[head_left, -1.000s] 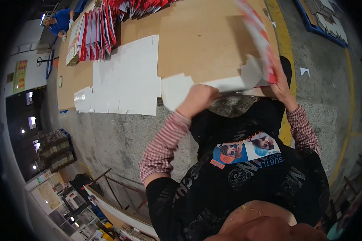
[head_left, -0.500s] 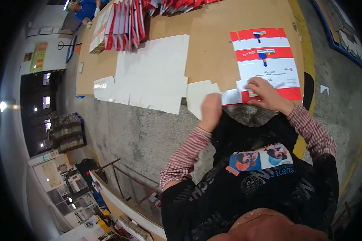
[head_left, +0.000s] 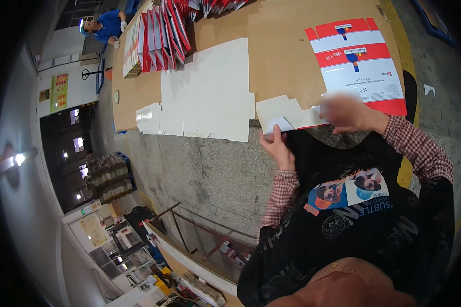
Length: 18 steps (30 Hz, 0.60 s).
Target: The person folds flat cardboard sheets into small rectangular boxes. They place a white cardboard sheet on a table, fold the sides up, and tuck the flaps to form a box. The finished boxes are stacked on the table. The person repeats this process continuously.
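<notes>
left hand [head_left: 278, 147]: It is at the near edge of the table. Its fingers pinch the corner of a white flap [head_left: 280, 113]. It is closed on that flap.
right hand [head_left: 343, 111]: It is blurred. It lies on the near edge of the red and white box sheet [head_left: 357, 65]. I cannot tell if it is open or closed.
white flap: It is part of the flat box sheet. It sticks out over the table edge, just left of the right hand.
red and white box sheet: It lies flat on the table, in front of the person, on the right side. It has red bands and white bands.
table [head_left: 283, 41]: It is brown and wide. It carries all the sheets.
white sheets [head_left: 207, 93]: They lie flat, left of the flap and well apart from the hands.
red and white stack [head_left: 158, 37]: These sheets stand on edge at the far left of the table.
other person [head_left: 103, 26]: A person in a blue top is at the far end of the table.
floor [head_left: 210, 169]: It is grey and lies below the table edge.
</notes>
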Motion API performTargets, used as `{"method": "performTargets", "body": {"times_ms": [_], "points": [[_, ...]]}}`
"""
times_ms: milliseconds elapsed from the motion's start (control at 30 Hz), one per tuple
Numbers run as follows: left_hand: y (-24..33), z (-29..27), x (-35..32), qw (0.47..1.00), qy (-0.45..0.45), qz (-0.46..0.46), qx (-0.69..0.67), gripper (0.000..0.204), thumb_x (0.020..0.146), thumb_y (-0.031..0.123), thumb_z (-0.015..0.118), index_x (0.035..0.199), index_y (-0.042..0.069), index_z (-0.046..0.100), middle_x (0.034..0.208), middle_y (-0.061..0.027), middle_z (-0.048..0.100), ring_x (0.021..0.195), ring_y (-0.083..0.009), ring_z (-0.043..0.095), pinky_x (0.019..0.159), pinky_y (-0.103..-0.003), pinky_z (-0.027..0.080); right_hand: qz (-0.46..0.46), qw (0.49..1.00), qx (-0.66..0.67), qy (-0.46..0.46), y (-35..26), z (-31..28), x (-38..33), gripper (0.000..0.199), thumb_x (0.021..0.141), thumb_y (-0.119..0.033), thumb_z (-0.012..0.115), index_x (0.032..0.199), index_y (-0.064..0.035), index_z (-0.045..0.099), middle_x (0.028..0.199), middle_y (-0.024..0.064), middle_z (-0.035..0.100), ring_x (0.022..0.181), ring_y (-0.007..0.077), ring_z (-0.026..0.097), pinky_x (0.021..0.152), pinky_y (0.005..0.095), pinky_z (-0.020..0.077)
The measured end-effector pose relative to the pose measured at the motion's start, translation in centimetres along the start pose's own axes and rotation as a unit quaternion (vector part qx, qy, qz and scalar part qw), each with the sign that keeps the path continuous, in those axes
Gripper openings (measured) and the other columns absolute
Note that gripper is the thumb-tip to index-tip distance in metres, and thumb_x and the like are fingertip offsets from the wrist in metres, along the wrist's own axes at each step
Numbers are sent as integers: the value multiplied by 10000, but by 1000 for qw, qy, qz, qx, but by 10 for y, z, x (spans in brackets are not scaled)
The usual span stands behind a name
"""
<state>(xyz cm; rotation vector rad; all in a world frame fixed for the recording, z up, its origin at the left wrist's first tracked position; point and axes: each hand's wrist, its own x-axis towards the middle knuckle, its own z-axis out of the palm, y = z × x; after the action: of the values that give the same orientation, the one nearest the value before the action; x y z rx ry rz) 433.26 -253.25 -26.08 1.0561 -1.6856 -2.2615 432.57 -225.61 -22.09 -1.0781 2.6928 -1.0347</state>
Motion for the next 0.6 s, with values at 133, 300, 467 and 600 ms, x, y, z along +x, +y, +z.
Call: {"method": "performTargets", "body": {"times_ms": [133,300,467,600], "points": [[1,24,2,989,-67,129,-30,432,872,52,690,1249,19,481,1283,-140,543,1135,-270,577,894,-372,515,-3,1000,-2,-16,-1,1,1,608,689,-303,832,1234,-132,624,1212,97,493,995,283,500,859,402,451],[27,74,-9,548,-430,558,452,872,800,556,680,1410,0,398,1464,-230,394,1373,-417,350,1113,-567,247,37,997,-49,-40,-6,-9,-5,717,646,-203,845,1308,-162,573,1306,112,484,1151,311,484,954,417,425],[22,80,10,508,-478,518,494,1180,736,866,416,1489,-34,293,1563,-231,266,1451,-423,229,1138,-625,132,126,980,-106,110,-6,-18,-42,825,611,-108,847,1373,-144,533,1451,139,418,1348,349,387,1097,471,353],[12,87,10,485,-461,521,530,1095,784,771,510,1485,-42,295,1561,-225,275,1454,-415,228,1133,-625,146,156,980,-81,88,-5,-15,-45,796,663,-171,832,1395,-165,520,1469,148,405,1366,348,372,1139,493,300]]}}
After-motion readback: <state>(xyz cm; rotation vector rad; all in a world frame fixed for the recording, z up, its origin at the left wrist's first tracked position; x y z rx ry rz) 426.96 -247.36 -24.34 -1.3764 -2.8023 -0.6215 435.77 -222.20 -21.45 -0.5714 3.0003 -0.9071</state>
